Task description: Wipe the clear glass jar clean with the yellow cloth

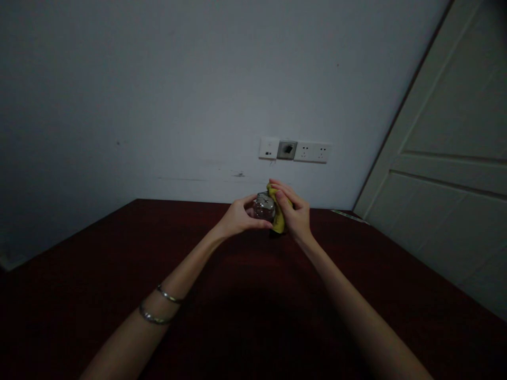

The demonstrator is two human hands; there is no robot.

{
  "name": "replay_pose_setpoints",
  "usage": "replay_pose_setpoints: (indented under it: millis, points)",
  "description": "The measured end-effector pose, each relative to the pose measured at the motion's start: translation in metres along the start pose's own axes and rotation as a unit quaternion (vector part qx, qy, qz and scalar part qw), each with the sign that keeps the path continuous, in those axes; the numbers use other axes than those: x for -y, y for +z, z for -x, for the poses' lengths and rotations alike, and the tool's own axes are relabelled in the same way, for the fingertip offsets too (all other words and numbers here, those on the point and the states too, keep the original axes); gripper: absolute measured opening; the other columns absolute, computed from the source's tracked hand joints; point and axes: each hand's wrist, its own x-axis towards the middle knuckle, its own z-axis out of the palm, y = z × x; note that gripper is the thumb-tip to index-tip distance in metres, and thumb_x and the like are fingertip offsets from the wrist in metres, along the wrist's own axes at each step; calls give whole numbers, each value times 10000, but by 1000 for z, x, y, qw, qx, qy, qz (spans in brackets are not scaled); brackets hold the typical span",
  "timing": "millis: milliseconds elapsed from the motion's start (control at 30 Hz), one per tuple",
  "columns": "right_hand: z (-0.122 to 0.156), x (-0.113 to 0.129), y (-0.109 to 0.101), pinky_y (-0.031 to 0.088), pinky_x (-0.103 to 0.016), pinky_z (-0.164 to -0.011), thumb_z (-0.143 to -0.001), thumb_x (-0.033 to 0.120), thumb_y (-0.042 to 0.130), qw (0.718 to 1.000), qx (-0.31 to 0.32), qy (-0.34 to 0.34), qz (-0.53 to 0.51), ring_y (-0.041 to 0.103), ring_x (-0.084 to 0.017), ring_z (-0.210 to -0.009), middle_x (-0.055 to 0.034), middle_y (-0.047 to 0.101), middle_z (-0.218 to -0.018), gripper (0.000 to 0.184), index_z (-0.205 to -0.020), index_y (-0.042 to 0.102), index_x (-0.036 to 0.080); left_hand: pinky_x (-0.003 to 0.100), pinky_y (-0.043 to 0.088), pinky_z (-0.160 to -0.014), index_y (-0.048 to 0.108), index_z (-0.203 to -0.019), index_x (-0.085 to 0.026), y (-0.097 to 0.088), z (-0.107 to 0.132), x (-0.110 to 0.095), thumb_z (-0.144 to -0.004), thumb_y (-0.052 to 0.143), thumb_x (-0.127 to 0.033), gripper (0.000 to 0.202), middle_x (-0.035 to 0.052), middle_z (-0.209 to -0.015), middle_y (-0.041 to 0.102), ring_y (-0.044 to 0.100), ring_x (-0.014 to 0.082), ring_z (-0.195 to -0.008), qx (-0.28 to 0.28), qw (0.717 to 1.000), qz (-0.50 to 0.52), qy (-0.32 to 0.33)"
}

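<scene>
A clear, shiny rounded object (264, 207), glass or plastic, is gripped from the left by my left hand (238, 217), fingers behind it and thumb along its near side. The dim light hides its exact kind. My right hand (296, 212) is closed on a yellow cloth (279, 220) and presses it against the right side of the clear object. Both hands are raised a little above the dark red tabletop. Two silver bangles (154, 316) circle my left forearm.
The dark red table (190, 253) reaches back to a pale wall (178, 95). Several sockets and switch plates (304, 152) sit on the wall just beyond my hands. A panelled white door (447, 158) stands to the right.
</scene>
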Motion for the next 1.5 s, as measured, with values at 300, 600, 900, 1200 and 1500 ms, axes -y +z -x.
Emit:
replay_pose_setpoints:
  millis: [300, 600, 900, 1200, 1500]
  points:
    - [6, 13, 5, 451, -443, -994, -848, 312, 595, 996, 40, -62, 40, 578, -200, -1127, -14, 628, -1214, 167, -957, 721, 331, 352, 503, -814, 586, -1097, -121, 0, -2, 1, -471, 843, -196, 681, 92, -1034, 671, 642, 192, -888, -21, 1000, -6, -12]
    - [-11, 16, -22, 278, -460, -1123, -858, 414, 508, 972, 232, -45, 11, 363, -237, -1344, 21, 440, -1434, 424, -1279, 532, 364, 276, 508, -586, 590, -993, -119, -7, -2, -5, -529, 825, -352, 571, 60, -860, 661, 604, 141, -678, -33, 997, -53, -52]
    - [-5, 20, -18, 266, -508, -1123, -676, 390, 756, 952, 248, -87, 158, 309, -273, -1364, -104, 321, -1454, 898, -1424, 266, 311, 244, 489, -545, 626, -918, -109, -14, -5, -14, -589, 775, -413, 472, 67, -830, 666, 607, 134, -641, 11, 994, -71, -85]
    - [1, 7, -8, 338, -532, -1076, -692, 338, 753, 970, 140, -117, 163, 409, -277, -1302, -119, 429, -1390, 758, -1355, 387, 302, 235, 472, -544, 625, -869, -109, -24, -15, -25, -678, 720, -414, 372, 35, -716, 640, 575, 111, -570, 106, 981, -138, -91]
    - [-7, 23, -15, 445, -484, -1010, -599, 372, 802, 995, 67, 75, 17, 571, -273, -1145, -113, 574, -1270, 790, -1307, 479, 233, 333, 545, -693, 145, -1474, -248, -41, -18, -37, -540, 828, -229, 1157, 148, -1145, 613, 673, 226, -843, 217, 960, -174, -41]
